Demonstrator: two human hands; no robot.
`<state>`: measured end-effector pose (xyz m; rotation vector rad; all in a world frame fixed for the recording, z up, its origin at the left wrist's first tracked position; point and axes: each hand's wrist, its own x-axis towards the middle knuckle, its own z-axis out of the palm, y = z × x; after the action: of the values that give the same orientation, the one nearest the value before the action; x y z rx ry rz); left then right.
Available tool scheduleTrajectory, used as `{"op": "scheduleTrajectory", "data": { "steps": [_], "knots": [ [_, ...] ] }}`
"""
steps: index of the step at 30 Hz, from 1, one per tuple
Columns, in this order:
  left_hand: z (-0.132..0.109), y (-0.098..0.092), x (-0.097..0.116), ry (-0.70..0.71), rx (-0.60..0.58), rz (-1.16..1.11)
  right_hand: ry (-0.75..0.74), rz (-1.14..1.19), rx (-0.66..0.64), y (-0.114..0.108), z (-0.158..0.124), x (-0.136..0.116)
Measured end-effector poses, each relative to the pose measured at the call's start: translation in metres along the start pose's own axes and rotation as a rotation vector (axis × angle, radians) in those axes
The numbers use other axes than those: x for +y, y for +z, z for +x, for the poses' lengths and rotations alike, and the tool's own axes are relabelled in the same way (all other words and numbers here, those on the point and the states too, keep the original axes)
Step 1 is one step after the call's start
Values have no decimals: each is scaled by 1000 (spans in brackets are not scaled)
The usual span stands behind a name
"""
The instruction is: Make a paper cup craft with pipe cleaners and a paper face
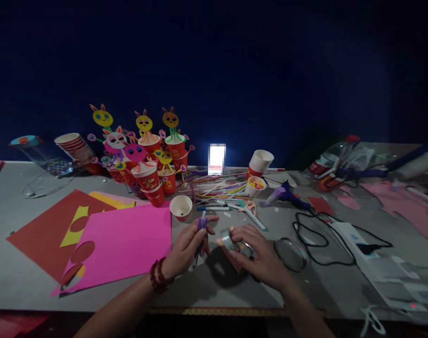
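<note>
My left hand (191, 244) is closed around a purple pen (202, 225), held upright over the grey table (20, 277); a red bead bracelet (158, 277) circles its wrist. My right hand (258, 253) rests beside it with fingers curled on a small tape roll (228, 238) and an orange paper piece (231, 256) lying under it. The two hands sit close together near the table's front edge. A small white paper cup (180, 207) stands just behind the left hand.
Pink (126, 244), red (41, 234) and yellow (73, 227) paper sheets with cut holes lie at left. Red cups with bunny faces (143, 159) stand behind. Straws and pens (217, 192), cup stacks (260, 163), a glue gun (291, 196), a clear lid (290, 253), a black cable (319, 239) and a bottle (330, 159) fill the right.
</note>
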<state>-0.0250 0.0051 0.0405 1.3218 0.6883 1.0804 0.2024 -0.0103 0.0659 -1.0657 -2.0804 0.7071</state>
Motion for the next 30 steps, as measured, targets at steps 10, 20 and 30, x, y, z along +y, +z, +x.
{"op": "scheduleTrajectory", "data": {
  "steps": [10, 20, 30],
  "knots": [
    [-5, 6, 1, 108, -91, 320, -45, -186, -46, 1, 5, -18],
    [-3, 5, -2, 134, -31, 447, -125, -252, -68, 3, 3, -17],
    [-4, 12, -5, 133, 131, 468, -62, -304, -96, 15, 7, -21]
  ]
}}
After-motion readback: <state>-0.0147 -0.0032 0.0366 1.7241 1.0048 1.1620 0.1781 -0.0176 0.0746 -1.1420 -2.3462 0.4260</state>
